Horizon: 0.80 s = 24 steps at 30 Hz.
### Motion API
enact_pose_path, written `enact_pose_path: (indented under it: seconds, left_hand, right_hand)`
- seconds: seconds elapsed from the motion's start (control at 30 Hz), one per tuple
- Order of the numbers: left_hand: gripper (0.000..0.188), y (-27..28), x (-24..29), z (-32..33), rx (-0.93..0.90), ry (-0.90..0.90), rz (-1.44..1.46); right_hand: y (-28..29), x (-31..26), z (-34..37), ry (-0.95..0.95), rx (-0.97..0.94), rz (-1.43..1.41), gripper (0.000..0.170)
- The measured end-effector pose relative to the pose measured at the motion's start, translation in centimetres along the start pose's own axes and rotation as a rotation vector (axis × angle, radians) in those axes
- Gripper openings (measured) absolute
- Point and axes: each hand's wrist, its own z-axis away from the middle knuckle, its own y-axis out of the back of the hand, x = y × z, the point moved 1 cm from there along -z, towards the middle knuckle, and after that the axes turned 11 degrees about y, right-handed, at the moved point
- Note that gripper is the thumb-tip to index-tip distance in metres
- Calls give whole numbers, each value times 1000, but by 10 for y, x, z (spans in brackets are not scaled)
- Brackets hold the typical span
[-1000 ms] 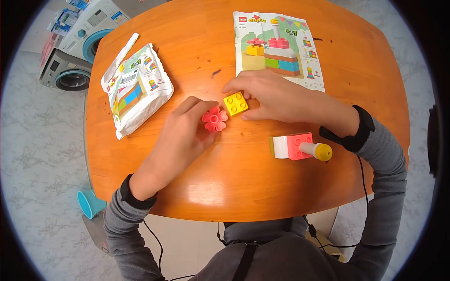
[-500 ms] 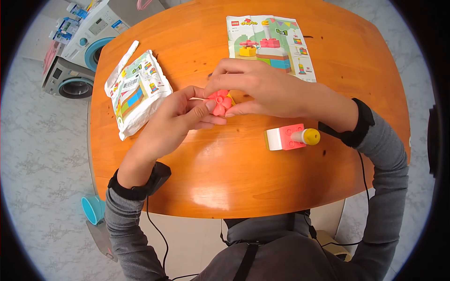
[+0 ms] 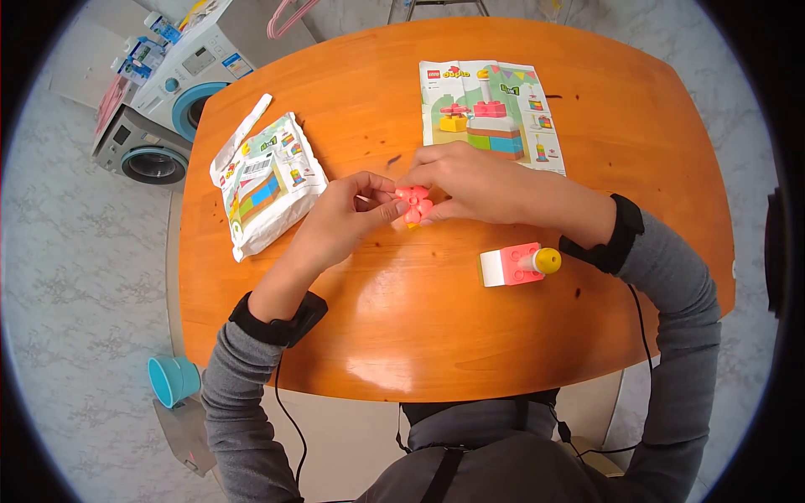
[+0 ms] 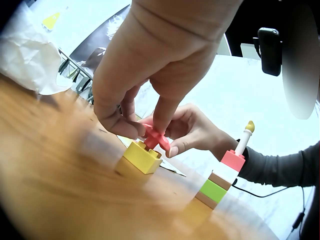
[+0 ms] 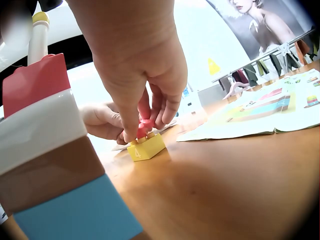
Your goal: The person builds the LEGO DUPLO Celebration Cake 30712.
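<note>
A pink flower piece (image 3: 413,204) sits over the studs of a yellow toy brick (image 4: 141,157), which rests on the wooden table. Thumb and fingers of my left hand (image 3: 335,220) pinch the flower from its left side. From the right, my right hand (image 3: 478,186) also grips the petals between thumb and fingers. In the right wrist view a white number shows on the brick's side (image 5: 146,150). The head view has the brick mostly hidden under the flower.
A stack of bricks (image 4: 215,187) topped by a candle piece (image 3: 545,261) stands to the right. Behind my right hand lies the printed sheet (image 3: 486,92). A white torn package (image 3: 272,184) is on the left. The table's front edge (image 3: 419,397) curves near my body.
The flower has moved from beside the yellow brick to on top of it. My right hand, first next to the brick, now holds the flower together with my left hand.
</note>
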Motion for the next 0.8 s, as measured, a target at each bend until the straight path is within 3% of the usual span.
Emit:
enact_pose_path:
  seconds: [0.4,0.8]
  left_hand:
    - [36,10,-10,-18,-244,156,205]
    - [34,7,-17,-21,-246,181,244]
  right_hand:
    - [6,-1,-15,-107,-196,-30,21]
    - [1,2,-14,-128,-263,52,20]
